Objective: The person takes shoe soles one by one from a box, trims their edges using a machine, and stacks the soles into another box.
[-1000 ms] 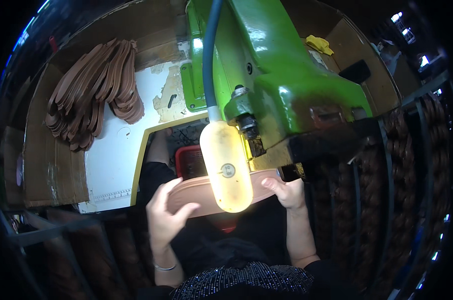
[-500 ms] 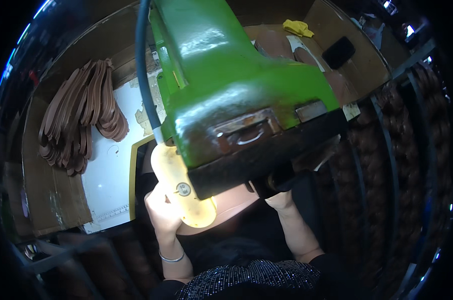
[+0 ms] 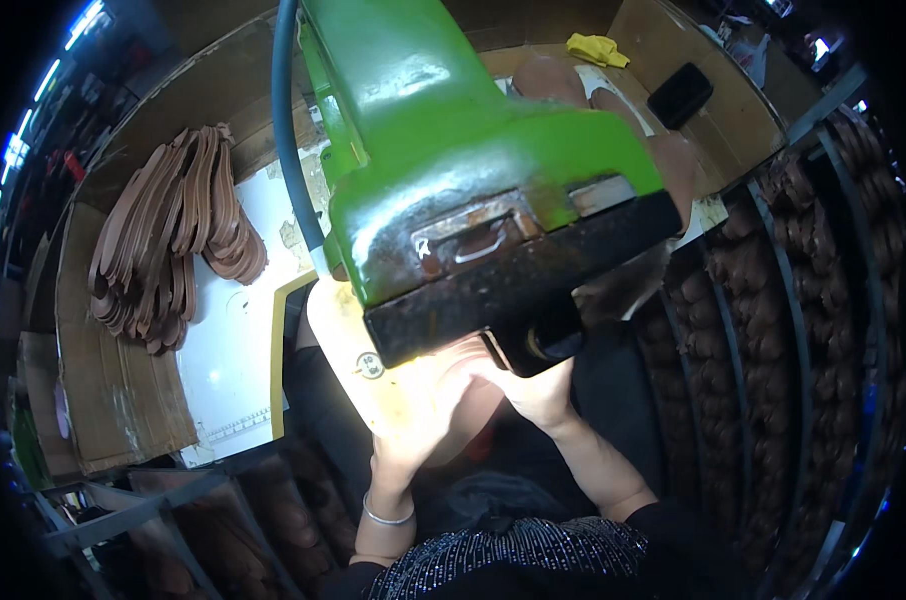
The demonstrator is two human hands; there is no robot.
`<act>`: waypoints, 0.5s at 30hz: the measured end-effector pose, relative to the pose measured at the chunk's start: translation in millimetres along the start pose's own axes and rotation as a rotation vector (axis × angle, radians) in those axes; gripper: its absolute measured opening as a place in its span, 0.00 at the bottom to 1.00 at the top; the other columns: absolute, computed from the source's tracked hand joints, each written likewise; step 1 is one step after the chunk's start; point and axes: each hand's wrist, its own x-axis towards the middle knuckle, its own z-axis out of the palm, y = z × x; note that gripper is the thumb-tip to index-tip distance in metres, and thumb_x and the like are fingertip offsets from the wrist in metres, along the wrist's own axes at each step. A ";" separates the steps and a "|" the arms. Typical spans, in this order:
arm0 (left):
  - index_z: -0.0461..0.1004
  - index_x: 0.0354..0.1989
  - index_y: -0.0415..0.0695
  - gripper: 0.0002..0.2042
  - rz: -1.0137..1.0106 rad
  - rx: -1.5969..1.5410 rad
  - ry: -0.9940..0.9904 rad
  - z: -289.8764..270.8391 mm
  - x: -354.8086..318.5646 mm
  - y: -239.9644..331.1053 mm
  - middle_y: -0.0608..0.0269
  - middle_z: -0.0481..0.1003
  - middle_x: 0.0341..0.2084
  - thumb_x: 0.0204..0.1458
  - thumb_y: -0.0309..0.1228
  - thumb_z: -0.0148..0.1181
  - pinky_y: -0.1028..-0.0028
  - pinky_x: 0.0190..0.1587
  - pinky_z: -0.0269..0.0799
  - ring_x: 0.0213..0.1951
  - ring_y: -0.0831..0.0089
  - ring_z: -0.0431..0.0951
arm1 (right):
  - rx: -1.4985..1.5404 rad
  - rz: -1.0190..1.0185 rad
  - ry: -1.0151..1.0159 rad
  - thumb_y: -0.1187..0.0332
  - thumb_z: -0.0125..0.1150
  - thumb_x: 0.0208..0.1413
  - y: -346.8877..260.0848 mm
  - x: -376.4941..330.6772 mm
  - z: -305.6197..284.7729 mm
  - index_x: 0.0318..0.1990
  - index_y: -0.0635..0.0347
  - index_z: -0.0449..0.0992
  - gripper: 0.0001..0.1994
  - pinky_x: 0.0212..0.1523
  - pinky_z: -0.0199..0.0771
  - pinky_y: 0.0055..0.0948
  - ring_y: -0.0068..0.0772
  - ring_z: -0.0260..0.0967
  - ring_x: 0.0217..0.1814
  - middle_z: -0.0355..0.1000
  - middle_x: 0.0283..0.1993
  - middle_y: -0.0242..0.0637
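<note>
Both hands are at a flat reddish-brown sole-shaped piece (image 3: 478, 412), under the front of a green machine (image 3: 493, 170). My left hand (image 3: 413, 425), a metal bangle on its wrist, closes on the near left part of the piece; glare washes out its fingers. Closed on the right side of the piece is my right hand (image 3: 536, 395), its fingertips by the machine's black lower part (image 3: 533, 350). A glowing pale yellow lamp (image 3: 338, 325) hangs just above my left hand. The far end of the piece is hidden under the machine.
Left, a stack of brown sole pieces (image 3: 168, 235) lies on a white board (image 3: 228, 370) walled with cardboard. Behind the machine are more brown pieces (image 3: 550, 80), a yellow cloth (image 3: 597, 50) and a black block (image 3: 681, 95). Racks (image 3: 763, 370) packed with brown pieces stand right.
My left hand has moved right, closer to my right hand. My right hand has shifted a little left and shows more of its fingers. The piece has turned between them. The view has shifted slightly.
</note>
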 end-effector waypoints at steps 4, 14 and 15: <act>0.75 0.35 0.34 0.10 -0.065 -0.089 0.053 10.0 9.0 -9.0 0.58 0.77 0.26 0.46 0.25 0.62 0.77 0.34 0.70 0.29 0.74 0.76 | 0.067 0.112 0.069 0.74 0.62 0.50 -7.7 -7.1 -11.9 0.39 0.69 0.70 0.10 0.36 0.72 0.20 0.22 0.72 0.35 0.75 0.34 0.39; 0.72 0.39 0.31 0.10 -0.182 -0.215 0.399 28.7 -29.2 -31.4 0.62 0.75 0.30 0.48 0.20 0.56 0.81 0.34 0.68 0.31 0.80 0.73 | -0.071 0.027 -0.070 0.73 0.67 0.44 -13.7 10.4 2.5 0.32 0.67 0.72 0.11 0.32 0.71 0.20 0.23 0.73 0.32 0.74 0.30 0.39; 0.72 0.39 0.31 0.10 -0.180 -0.208 0.404 30.2 -40.5 -43.4 0.62 0.75 0.30 0.48 0.20 0.56 0.81 0.34 0.68 0.31 0.80 0.73 | -0.089 0.016 -0.081 0.73 0.68 0.43 -15.9 10.7 3.4 0.32 0.67 0.72 0.11 0.32 0.71 0.21 0.24 0.73 0.32 0.74 0.30 0.39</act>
